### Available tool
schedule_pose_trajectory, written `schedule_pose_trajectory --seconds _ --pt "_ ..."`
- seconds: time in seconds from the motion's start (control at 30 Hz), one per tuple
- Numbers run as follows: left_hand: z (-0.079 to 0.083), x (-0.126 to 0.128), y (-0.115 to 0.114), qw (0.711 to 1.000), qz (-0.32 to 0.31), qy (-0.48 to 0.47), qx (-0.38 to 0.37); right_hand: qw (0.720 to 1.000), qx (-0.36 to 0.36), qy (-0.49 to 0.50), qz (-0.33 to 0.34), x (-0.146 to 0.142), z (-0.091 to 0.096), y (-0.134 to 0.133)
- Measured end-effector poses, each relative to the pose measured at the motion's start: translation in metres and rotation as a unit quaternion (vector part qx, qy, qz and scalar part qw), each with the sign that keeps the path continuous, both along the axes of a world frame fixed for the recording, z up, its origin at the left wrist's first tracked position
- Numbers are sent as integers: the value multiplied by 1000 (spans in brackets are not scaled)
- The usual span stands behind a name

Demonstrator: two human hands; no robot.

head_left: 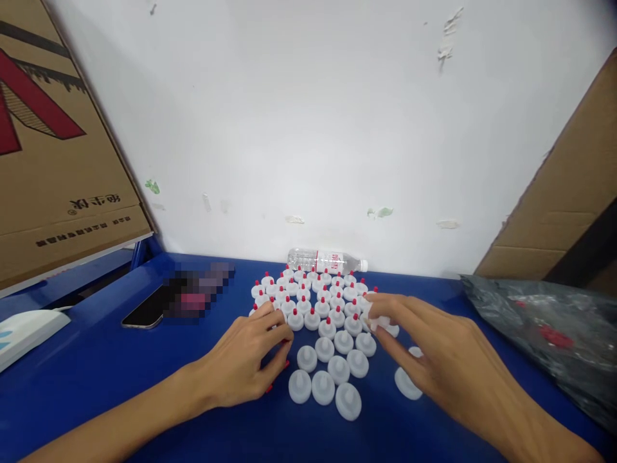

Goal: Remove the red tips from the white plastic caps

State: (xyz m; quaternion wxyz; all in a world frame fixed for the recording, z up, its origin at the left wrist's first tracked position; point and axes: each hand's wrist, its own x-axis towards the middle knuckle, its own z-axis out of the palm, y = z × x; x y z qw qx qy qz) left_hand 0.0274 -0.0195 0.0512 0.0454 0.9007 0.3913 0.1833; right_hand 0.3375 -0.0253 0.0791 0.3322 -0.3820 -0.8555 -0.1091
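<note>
My right hand (434, 350) pinches a translucent white nozzle cap (380, 323) between thumb and fingers, over the right side of the group. My left hand (250, 354) is curled closed at the group's left side, with small red tips (268, 388) showing beside and under it. What its fingers hold is hidden. Between the hands stand several round white nozzle caps without red tips (339, 370). Behind these, many white caps with red tips (312, 318) are packed close together, spouts up. Another untipped cap (407, 384) lies partly behind my right hand.
A clear plastic bottle (328, 261) lies on its side against the white wall. At left on the blue table (159, 379) are a phone (147, 307) and a white device (29, 334). A dark plastic bag (540, 341) lies at right. Cardboard (62, 167) stands at the left.
</note>
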Motion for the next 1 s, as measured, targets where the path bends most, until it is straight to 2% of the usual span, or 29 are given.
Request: schedule_pose_trajectory --seconds 0.13,0.23,0.37,0.47,0.6,0.73,0.87,1.0 --pt "-1 0 2 1000 -4 16 -20 998 -49 -34 31 5 1 2" --pt "-1 0 2 1000 -3 19 -21 987 -142 -65 47 6 0 1" --pt "-2 -1 2 1000 -3 24 -19 958 -267 -95 45 5 -7 -4" --pt "-3 -1 3 999 -6 24 -23 950 -294 -91 42 3 -10 -7" --pt "-2 -1 2 999 -1 19 -27 941 -329 -80 4 9 0 -1" --pt "-1 -1 0 999 2 18 -29 927 -358 -89 -67 31 7 12" --pt "-2 -2 -1 999 3 23 -34 896 -422 -78 -116 50 -1 16" --pt "-2 -2 1 999 5 34 -40 874 -458 -106 -126 49 -11 16"
